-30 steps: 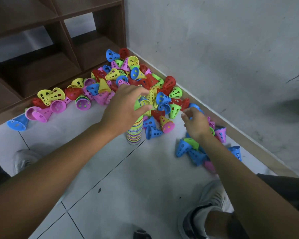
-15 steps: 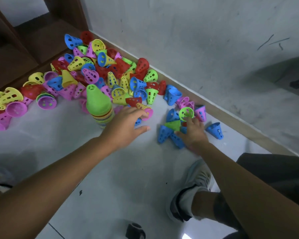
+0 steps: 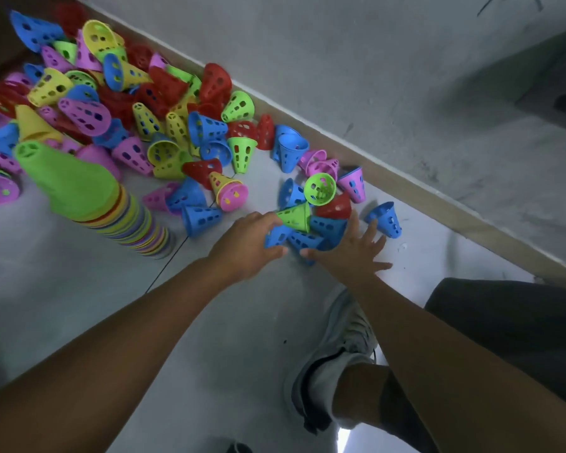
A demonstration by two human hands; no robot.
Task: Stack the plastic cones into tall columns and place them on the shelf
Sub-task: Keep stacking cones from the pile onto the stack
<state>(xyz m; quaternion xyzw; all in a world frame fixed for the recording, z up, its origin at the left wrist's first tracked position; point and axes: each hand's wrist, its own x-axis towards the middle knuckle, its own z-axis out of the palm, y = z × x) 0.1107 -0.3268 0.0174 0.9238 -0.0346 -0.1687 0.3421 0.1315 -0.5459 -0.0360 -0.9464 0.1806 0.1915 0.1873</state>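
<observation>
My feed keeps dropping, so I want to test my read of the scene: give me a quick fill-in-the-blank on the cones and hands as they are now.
1. The top cone of the tall stack is coloured ____.
2. The left hand grips a cone coloured ____.
3. The right hand has its fingers ____ over the small cluster of cones.
4. The lone blue cone lies to the ____ of the right hand's cluster.

Missing words: green; blue; spread; right

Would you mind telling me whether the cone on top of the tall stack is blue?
No, the top cone of the stack is green, sitting above rims of many other colours.
</observation>
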